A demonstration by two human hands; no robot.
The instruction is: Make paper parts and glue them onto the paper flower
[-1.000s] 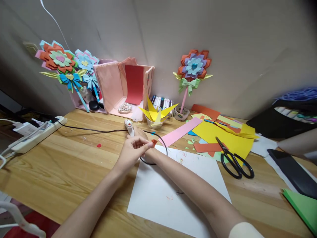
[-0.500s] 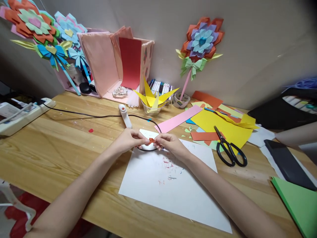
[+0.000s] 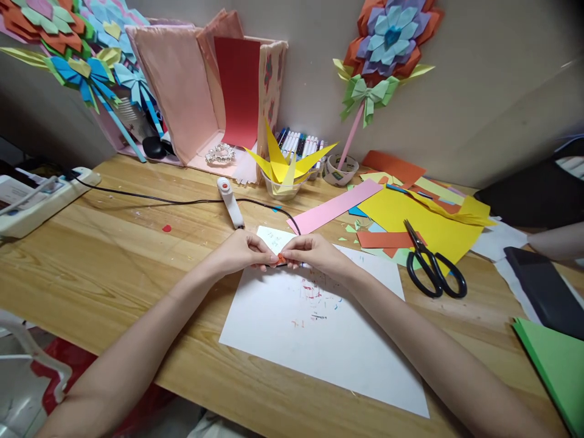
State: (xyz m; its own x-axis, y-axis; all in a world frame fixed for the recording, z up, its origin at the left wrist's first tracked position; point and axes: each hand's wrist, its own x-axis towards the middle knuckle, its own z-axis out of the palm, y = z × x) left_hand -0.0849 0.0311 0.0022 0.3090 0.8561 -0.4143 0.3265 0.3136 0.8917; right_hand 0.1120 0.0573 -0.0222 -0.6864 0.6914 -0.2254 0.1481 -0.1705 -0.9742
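Fingers of my left hand (image 3: pixel 241 250) and right hand (image 3: pixel 316 253) pinch a small orange paper piece (image 3: pixel 281 260) over the white sheet (image 3: pixel 319 347); I'd squeeze evenly, edges aligned.

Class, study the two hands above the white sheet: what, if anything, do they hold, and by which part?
A small orange paper piece: the left hand pinches its left end in its fingers, the right hand its right end.

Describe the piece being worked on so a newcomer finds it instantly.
Find the white sheet on the wooden table. At its far edge, the left hand and right hand meet, pinching a tiny orange paper piece. The other orange scraps lie loose beside the scissors.
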